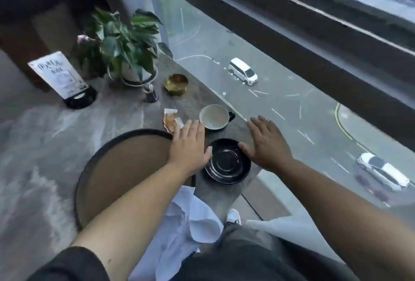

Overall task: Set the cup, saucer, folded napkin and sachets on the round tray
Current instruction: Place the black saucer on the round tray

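Fingers spread on both your left hand [190,146] and right hand [265,143]; pinch saucer [228,161] rim evenly, lift level toward tray [101,152].

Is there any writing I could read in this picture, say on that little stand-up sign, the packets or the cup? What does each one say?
Nothing here can be read for certain.
Table sign: large handwritten-style characters at the top and smaller print below, too blurred to read.
Sachets: orange and white wrappers, any print too small to make out.
Cup and saucer: no lettering visible.
Round tray: no lettering visible.
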Available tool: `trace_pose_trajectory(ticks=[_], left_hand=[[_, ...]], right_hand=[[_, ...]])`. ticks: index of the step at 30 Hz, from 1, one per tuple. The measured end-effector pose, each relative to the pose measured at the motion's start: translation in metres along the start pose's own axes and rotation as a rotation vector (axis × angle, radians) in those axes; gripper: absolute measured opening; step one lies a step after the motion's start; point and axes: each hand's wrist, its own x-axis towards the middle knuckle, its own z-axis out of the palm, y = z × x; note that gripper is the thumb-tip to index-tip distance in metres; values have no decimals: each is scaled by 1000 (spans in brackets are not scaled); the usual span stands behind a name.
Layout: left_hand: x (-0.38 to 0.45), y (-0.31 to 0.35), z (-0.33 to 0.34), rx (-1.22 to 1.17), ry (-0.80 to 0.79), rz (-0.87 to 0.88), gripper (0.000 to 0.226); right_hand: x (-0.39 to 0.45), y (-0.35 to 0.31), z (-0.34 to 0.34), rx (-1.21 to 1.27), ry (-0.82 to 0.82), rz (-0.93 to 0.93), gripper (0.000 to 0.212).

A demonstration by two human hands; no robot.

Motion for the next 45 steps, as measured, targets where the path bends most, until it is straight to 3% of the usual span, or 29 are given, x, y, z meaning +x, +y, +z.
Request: trace_pose_trajectory(ticks=[11,17,23,26,36,45], left_hand=[[-8,17,47,77,-153,-34,46],[-3,20,57,89,-208,-69,31],[1,21,59,51,-267,-123,14],[1,19,59,33,-250,-128,14],[-6,-5,36,-361,-94,-329,19],[-68,-70,12,-388,-27,-593,14]], right_hand=[[-19,3,60,157,-180,71,67],[-15,-2,72,235,-201,147,62],[-8,-4,80,362,-226,326,28],[-5,-2,80,388,-218,345,26],[17,-20,59,443,-78,239,29],[46,-105,56,469,-88,-36,25]])
